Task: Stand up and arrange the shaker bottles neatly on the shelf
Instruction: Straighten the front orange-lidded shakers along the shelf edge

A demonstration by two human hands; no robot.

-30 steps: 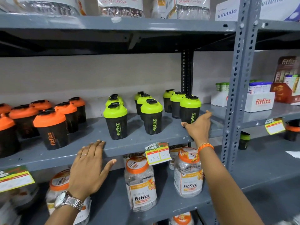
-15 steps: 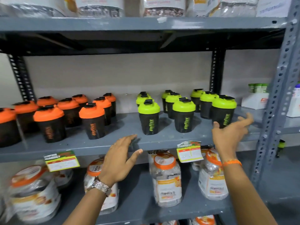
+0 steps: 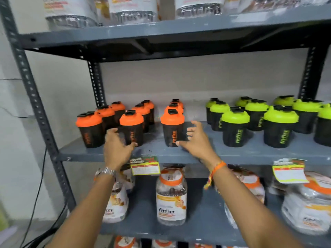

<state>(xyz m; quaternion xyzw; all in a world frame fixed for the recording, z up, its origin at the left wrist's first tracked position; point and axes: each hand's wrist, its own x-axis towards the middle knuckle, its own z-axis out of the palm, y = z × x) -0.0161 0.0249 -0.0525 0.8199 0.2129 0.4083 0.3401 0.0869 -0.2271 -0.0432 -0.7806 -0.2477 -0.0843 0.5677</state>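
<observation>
Both hands up at the middle grey metal shelf point(image 3: 241, 154), among the black plastic shaker bottles with orange lids. Right hand point(image 3: 194, 140) beside the front orange-lidded shaker of the right-hand column point(image 3: 172, 129), fingers spread wide and curled, thumb tip at or just short of the bottle's lower wall; not closed round it. Left hand point(image 3: 117, 145) in front of and slightly left of the middle front orange-lidded shaker point(image 3: 131, 128), fingers loosely apart; contact cannot be told, motion blur. All bottles upright, long axis vertical, logos facing out. Each hand has its own nearest bottle: right one lies left of the right fingers, middle one just right of and behind the left fingers. Judgement: next move is a sideways nudge or grasp to even up the front row. Black shakers with lime-green lids point(image 3: 235, 127) stand well apart to the right, the last cut off by the frame edge. Rear orange bottles partly hidden behind front ones. Clear jars on the lower shelf point(image 3: 171, 197) partly hidden by forearms.
</observation>
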